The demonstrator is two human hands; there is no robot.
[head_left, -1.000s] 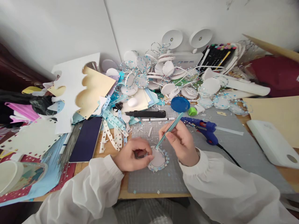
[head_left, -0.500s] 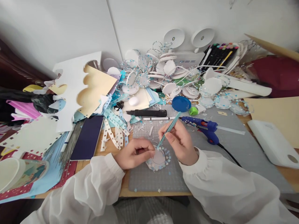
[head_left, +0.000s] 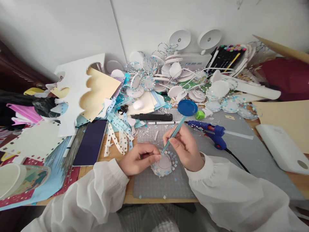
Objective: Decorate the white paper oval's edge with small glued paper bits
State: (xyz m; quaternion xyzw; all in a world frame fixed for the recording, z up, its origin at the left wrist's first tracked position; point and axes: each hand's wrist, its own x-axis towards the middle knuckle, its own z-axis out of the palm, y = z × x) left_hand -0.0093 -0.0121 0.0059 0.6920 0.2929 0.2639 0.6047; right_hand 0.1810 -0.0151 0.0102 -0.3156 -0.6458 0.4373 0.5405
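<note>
Teal tweezers (head_left: 175,133) are pinched in my right hand (head_left: 184,146), their tips pointing down at the upper rim of a round white disc (head_left: 165,162). Small blue and white paper flowers (head_left: 174,166) ring this disc. My left hand (head_left: 141,158) is closed in a pinch at the disc's upper left edge. Whatever lies between its thumb and forefinger is too small to make out, and its fingers cover part of the rim. Beneath both hands is a grey cutting mat (head_left: 149,190).
A blue hot glue gun (head_left: 207,129) lies right of my right hand, its black cord trailing forward. Behind are a black cutter knife (head_left: 152,117), a blue lid (head_left: 187,107) and piled white discs. A dark phone (head_left: 90,143) and a paper cup (head_left: 14,180) stand left.
The tweezers and my right hand have shifted very slightly. The decorated disc looks turned or moved a little, while my left hand keeps its pinch.
</note>
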